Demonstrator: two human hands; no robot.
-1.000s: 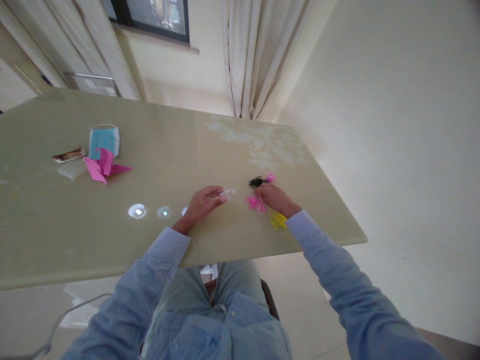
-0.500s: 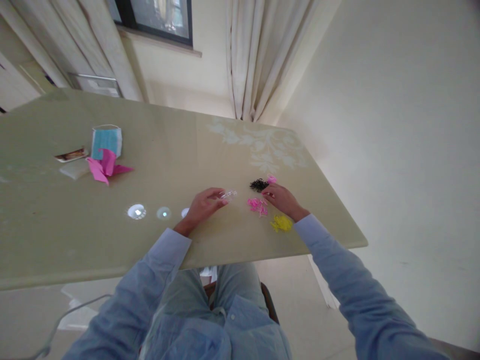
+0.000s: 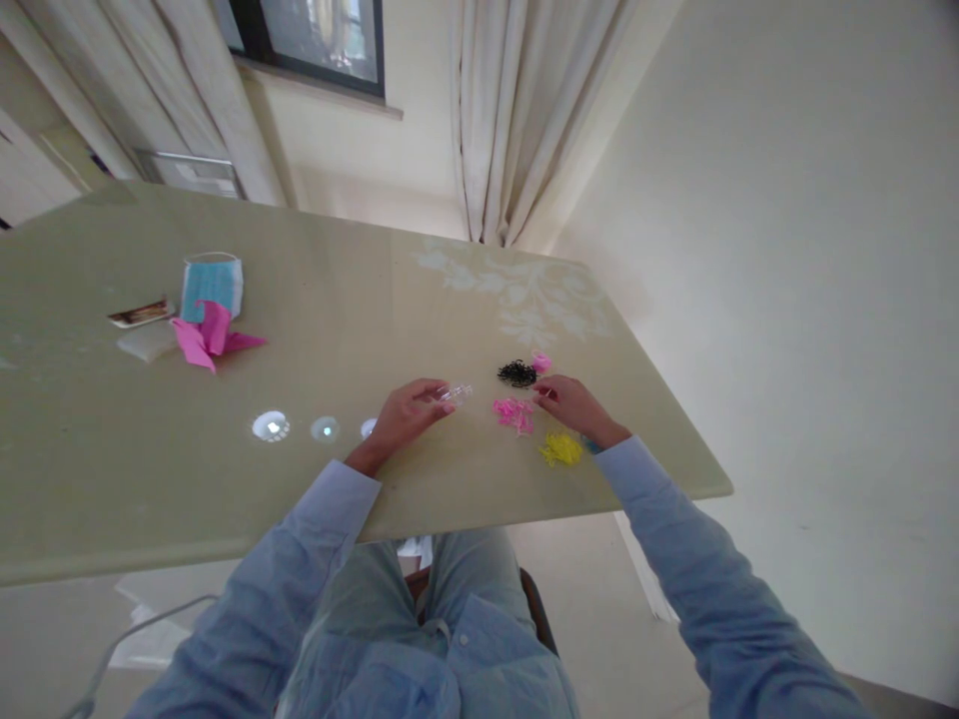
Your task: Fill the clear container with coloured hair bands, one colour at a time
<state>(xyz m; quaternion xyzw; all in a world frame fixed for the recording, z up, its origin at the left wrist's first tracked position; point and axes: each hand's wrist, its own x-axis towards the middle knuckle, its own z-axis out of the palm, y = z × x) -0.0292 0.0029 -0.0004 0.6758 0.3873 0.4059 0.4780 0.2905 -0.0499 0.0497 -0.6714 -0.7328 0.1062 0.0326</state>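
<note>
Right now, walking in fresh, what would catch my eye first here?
Probably the bright pink folded shape on the left of the table, partly hiding the blue mask behind it. Then the small black pile, pink pile and yellow pile near the right hand. Last, the clear object in the left hand.

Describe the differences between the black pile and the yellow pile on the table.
Colour: the black pile is dark throughout, while the yellow pile is bright.
Place: the black pile lies farther from the person; the yellow pile lies nearer the table's front edge.
Neighbours: the black pile is by the right hand's fingers, the yellow pile closer to the right sleeve.
Both are loose heaps of small pieces.
</note>
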